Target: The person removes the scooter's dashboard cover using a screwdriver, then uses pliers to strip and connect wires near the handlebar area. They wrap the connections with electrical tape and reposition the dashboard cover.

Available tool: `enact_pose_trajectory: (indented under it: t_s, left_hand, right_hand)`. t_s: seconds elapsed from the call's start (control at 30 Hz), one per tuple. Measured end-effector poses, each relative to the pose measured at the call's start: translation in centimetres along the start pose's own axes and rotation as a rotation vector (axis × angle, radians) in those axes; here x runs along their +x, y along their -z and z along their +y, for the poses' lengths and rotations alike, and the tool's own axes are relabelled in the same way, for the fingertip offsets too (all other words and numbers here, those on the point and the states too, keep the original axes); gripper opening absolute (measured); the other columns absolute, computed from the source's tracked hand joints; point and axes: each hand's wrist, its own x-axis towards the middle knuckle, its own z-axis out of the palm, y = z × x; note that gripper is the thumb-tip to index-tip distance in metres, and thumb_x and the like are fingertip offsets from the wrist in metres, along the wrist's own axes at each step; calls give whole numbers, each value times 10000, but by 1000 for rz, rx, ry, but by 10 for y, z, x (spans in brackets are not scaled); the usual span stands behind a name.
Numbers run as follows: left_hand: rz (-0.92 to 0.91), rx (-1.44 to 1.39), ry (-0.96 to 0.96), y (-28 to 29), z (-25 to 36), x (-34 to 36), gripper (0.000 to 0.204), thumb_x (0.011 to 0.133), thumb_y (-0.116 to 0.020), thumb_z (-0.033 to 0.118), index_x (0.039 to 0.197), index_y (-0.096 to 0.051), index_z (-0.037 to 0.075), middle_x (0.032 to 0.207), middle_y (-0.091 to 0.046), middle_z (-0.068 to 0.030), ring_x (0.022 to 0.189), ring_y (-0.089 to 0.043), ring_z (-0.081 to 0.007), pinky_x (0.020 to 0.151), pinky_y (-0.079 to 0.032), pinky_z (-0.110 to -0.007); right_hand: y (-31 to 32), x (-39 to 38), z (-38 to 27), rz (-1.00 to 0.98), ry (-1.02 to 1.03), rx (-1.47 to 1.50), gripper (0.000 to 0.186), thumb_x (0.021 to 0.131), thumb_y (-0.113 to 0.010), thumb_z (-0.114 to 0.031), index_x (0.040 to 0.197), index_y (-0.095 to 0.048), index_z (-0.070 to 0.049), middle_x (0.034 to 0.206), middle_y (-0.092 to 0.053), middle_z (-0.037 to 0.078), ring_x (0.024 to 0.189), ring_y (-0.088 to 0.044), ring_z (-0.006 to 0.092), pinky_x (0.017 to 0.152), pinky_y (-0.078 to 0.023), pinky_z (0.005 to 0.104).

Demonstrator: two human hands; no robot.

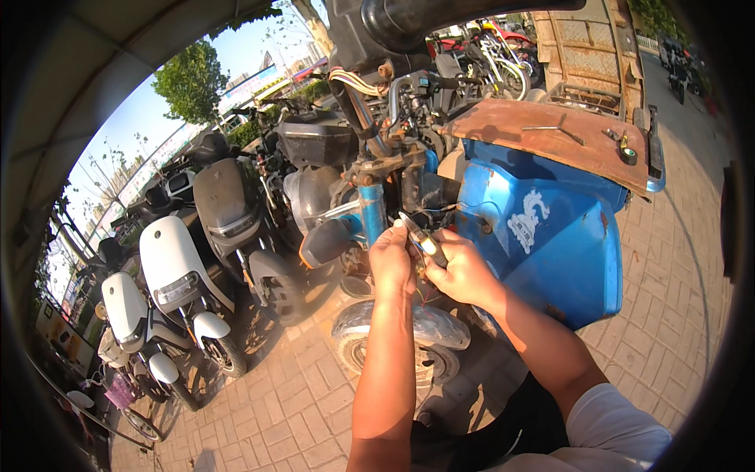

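In front of a stripped-down electric tricycle with a blue steering column [371, 211], my two hands meet. My right hand [460, 271] is closed around a slim hand tool [425, 242] with a black-and-yellow handle and a pale metal tip; its exact kind is unclear. The tip points up and left, close to the thumb of my left hand [392, 258]. The fingers of that hand are pinched together, and what they hold is hidden. Thin wires [425, 296] hang below the hands, above the metal front fender [429, 324].
A blue body panel [543, 244] stands to the right. On the brown board [503, 118] lie a three-armed wrench [560, 128] and a roll of tape [628, 156]. White scooters [169, 256] and a grey scooter [228, 200] are parked left. A handlebar grip [472, 17] crosses the top.
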Motion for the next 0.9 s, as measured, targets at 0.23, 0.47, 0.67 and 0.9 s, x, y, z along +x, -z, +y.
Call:
enact_pose_trajectory:
  t_s: [0.23, 0.47, 0.67, 0.9]
  left_hand:
    - [-106, -86, 93, 5, 7, -4, 242, 962, -599, 238, 972, -647, 1, 751, -611, -46, 592, -519, -125, 555, -435, -252]
    - [-64, -18, 59, 0, 6, -6, 235, 948, -620, 237, 974, -639, 4, 788, -629, -58, 703, -581, -152, 664, -484, -265]
    - [-50, -51, 61, 1, 2, -2, 210, 973, -572, 191, 934, -612, -11, 786, -631, -85, 706, -618, -189, 648, -527, -301]
    - [-6, -68, 66, -2, 3, -3, 197, 974, -569, 178, 955, -594, -16, 816, -631, -101, 727, -626, -210, 678, -548, -334]
  right_hand:
    - [-5, -14, 3, 191, -337, 521, 162, 913, -628, -111, 1041, -692, -34, 871, -649, 14, 822, -590, 116, 748, -477, 281]
    - [-18, -6, 3, 306, -417, 534, 148, 868, -700, -122, 917, -627, -3, 817, -639, -1, 732, -557, 57, 656, -473, 254]
    - [-28, -4, 8, 339, -251, 418, 204, 883, -602, -66, 1068, -644, 7, 740, -567, -16, 664, -513, 69, 592, -445, 263]
    - [-20, -6, 6, 273, -220, 390, 188, 893, -600, -76, 1047, -646, 21, 729, -546, 5, 626, -499, 74, 529, -413, 273]
